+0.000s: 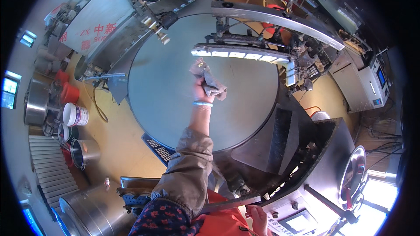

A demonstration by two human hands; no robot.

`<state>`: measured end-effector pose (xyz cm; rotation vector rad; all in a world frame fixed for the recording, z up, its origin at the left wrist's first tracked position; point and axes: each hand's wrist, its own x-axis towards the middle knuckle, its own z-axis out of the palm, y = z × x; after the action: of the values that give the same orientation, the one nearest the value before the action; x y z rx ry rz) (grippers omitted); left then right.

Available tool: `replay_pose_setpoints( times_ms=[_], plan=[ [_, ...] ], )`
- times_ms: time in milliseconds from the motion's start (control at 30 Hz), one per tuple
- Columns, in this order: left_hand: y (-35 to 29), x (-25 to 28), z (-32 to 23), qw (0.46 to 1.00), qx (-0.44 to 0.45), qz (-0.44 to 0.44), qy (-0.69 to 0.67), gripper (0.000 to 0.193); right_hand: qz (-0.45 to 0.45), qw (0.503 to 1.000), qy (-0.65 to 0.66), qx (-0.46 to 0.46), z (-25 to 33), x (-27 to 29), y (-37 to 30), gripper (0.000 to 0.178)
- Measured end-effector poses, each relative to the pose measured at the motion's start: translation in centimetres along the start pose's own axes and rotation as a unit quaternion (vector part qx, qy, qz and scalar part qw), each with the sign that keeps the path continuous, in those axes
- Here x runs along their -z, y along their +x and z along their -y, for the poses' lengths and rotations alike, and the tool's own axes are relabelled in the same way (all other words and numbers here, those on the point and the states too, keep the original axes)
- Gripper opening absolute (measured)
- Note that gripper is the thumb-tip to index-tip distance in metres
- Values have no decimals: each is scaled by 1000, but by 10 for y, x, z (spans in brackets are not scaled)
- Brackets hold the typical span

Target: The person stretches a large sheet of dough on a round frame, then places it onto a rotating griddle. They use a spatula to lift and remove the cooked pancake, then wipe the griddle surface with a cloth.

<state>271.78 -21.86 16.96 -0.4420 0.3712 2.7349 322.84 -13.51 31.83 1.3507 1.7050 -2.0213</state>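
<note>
My left hand point(200, 90), with a pale band at its wrist, reaches out over a large round grey plate point(166, 100). Its fingers are closed on a crumpled grey cloth point(213, 85), which lies against the plate near its middle. Part of the cloth covers the fingers. Low in the view, close to my body, is my right hand point(257, 216), its fingers curled beside the edge of a control panel point(297, 223). Whether anything is inside that hand I cannot make out.
Over the plate's far side hangs a metal arm with a row of white blocks point(240, 55). A nozzle-like fitting point(155, 29) juts in from the upper left. White point(75, 115) and metal buckets point(85, 153) stand left. A dark metal housing point(315, 148) borders the right.
</note>
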Motion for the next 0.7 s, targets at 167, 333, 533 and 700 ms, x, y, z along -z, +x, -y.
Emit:
replay_pose_setpoints(
  times_ms=[167, 333, 533, 700],
  plan=[
    [2, -14, 66, 996, 73, -32, 43, 23, -11, 1000, 6, -8, -10, 10, -3, 23],
    [20, -36, 153, 985, 153, -39, 75, 31, -15, 1000, 21, -16, -15, 17, -7, 23],
    [44, -61, 216, 988, 128, 9, 86, 31, -57, 996, 47, -46, -22, 27, -9, 24],
    [58, -72, 223, 985, 145, 82, 36, 35, -77, 992, 88, -53, -36, 30, -6, 25]
  ],
)
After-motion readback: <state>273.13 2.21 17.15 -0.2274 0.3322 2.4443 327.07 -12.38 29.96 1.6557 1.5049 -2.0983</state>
